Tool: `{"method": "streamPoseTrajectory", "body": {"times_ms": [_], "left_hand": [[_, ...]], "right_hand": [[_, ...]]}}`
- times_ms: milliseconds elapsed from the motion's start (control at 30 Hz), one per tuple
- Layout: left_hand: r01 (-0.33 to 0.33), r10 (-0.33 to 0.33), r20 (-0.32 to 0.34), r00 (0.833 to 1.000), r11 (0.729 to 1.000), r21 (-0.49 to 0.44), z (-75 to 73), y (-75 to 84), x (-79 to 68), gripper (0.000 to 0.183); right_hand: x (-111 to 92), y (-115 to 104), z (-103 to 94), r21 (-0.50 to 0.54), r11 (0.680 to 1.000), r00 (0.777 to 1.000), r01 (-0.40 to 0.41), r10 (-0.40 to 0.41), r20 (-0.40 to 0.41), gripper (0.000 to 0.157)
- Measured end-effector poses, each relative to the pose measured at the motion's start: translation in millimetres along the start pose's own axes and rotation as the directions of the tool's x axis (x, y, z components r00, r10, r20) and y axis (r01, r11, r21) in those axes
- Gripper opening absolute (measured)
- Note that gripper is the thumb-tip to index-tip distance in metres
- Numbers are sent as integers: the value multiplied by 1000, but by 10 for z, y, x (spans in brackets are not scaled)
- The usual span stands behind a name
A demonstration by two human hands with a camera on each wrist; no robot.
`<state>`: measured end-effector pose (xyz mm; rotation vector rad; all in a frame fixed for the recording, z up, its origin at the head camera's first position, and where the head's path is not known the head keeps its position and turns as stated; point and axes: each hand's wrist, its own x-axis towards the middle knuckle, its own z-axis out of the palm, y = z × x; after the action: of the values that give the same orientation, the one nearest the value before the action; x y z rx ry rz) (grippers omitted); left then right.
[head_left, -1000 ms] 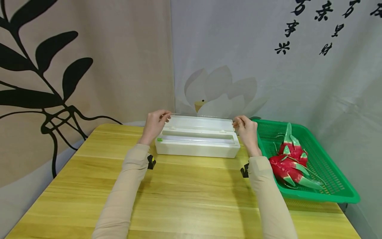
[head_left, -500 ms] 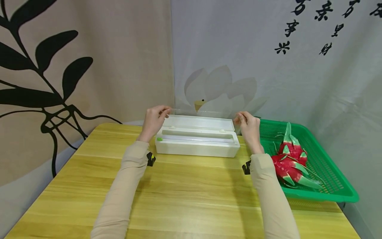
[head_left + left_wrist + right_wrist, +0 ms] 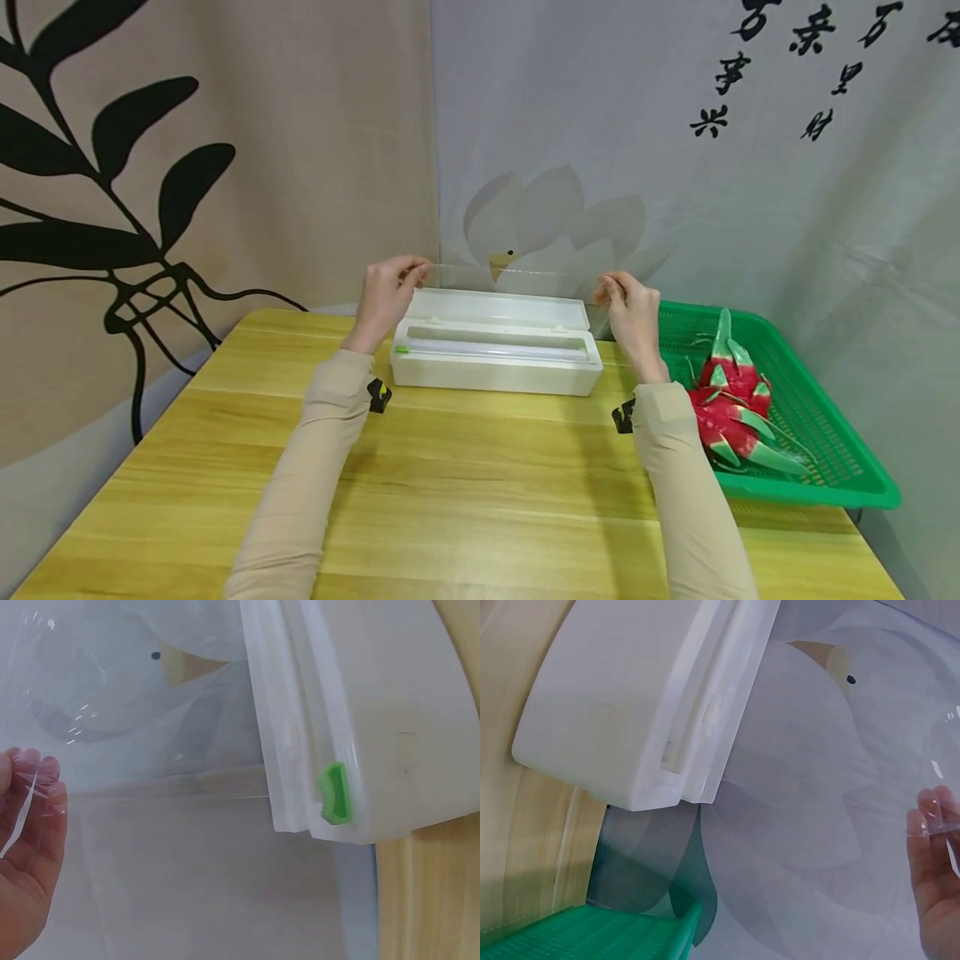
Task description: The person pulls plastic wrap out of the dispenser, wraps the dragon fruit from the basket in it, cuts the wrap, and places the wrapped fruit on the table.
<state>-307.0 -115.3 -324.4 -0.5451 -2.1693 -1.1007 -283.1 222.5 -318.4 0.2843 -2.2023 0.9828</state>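
A white cling film dispenser box stands on the table, its lid tilted back and a pale bar with a green cutter along its front. Clear cling film stretches above the box between the hands. My left hand pinches the film's left end between thumb and fingers, up beyond the box's left back corner. At the other end my right hand pinches the film's right corner, beside the lid's right edge. Both wrist views show film wrinkled over the fingertips.
A green plastic basket stands at the table's right side, close to the right forearm. Several red dragon fruits with green tips lie in it. Behind the wooden table hang printed curtains.
Both hands have risen a little and spread slightly apart, drawing the cling film higher above the lid. The box has stayed in place.
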Motion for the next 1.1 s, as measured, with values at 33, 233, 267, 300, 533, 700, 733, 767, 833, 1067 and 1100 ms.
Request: {"method": "streamPoseTrajectory", "body": {"times_ms": [33,233,267,300,533,700,733,767,833,1067,1100], "left_hand": [[-2,2,-3,1000,1000,2,-9,11,3,20],[1,-1,-7,1000,1000,18,-32,49,15,20],[2,-1,-7,1000,1000,20,-34,52,17,20],[2,-1,-9,1000,1000,21,-35,56,18,21],[13,-13,-16,1000,1000,13,-57,108,37,19],[10,-10,-19,1000,1000,16,-72,123,55,19],[8,-8,-20,1000,1000,17,-77,128,58,19],[6,-6,-22,1000,1000,18,-79,128,61,19],[2,-2,-25,1000,1000,21,-83,132,63,19],[-8,9,-34,999,1000,22,-102,181,70,19],[-7,8,-36,999,1000,22,-105,187,73,19]], "right_hand": [[4,-8,-5,-2,1000,1000,-2,2,2,27],[21,-31,-29,3,1000,1000,-3,3,10,28],[21,-33,-32,7,1000,1000,-3,2,10,28],[22,-35,-34,11,1000,1000,0,0,9,28],[43,-52,-55,24,1000,1000,8,-8,-7,29],[58,-50,-58,23,1000,1000,18,-18,-22,28],[61,-52,-59,22,1000,1000,18,-18,-23,28],[64,-53,-59,21,1000,1000,19,-18,-24,28],[66,-52,-61,19,1000,1000,18,-17,-24,28],[73,-69,-76,25,999,999,21,-19,-40,30],[76,-74,-81,26,999,999,27,-26,-45,30]]}}
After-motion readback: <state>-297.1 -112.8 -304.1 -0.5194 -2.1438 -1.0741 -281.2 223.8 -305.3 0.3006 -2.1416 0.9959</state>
